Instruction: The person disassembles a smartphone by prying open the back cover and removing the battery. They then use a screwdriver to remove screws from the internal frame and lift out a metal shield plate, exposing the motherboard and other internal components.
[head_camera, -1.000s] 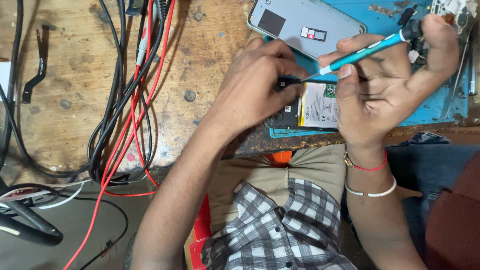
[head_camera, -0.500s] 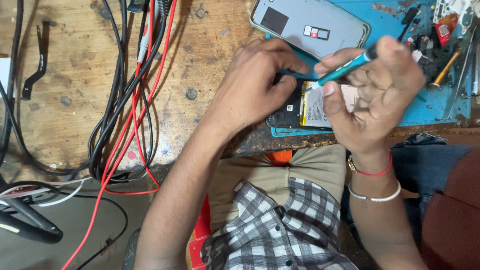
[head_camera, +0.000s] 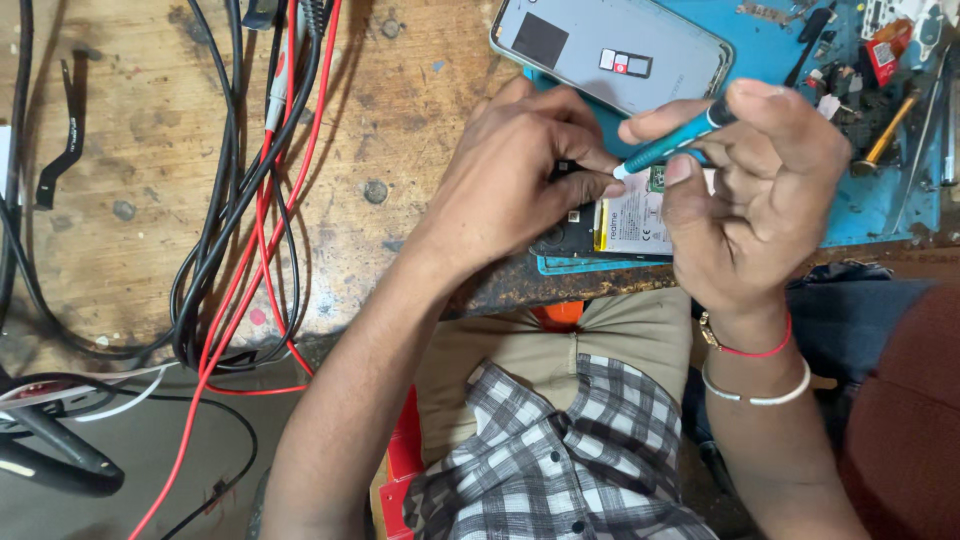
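Since a moment earlier my right hand (head_camera: 765, 200) had dropped and turned, so the one teal screwdriver (head_camera: 668, 150) lay flatter, its tip down beside my left fingertips instead of angled up toward the tools.

Nearest me were my checked shirt (head_camera: 560, 460) and tan trousers (head_camera: 560, 345), with two bands on my right wrist, one red thread (head_camera: 750, 350) and one white bangle (head_camera: 755, 397). Just past the edge of the wooden surface (head_camera: 150, 230), my left hand (head_camera: 520, 185) was closed down over the one opened phone (head_camera: 625, 225), fingers pressing its dark upper part, while its pale battery showed between my two hands. My right hand was curled shut around the screwdriver, gripping it between thumb and fingers. The phone lay on a blue mat (head_camera: 880, 205). To the left, a bundle of black and red cables (head_camera: 250, 200) ran across the surface. Farther off on the mat lay one grey back cover (head_camera: 610, 50), and a cluttered heap of small tools (head_camera: 880, 70) too jumbled to count.
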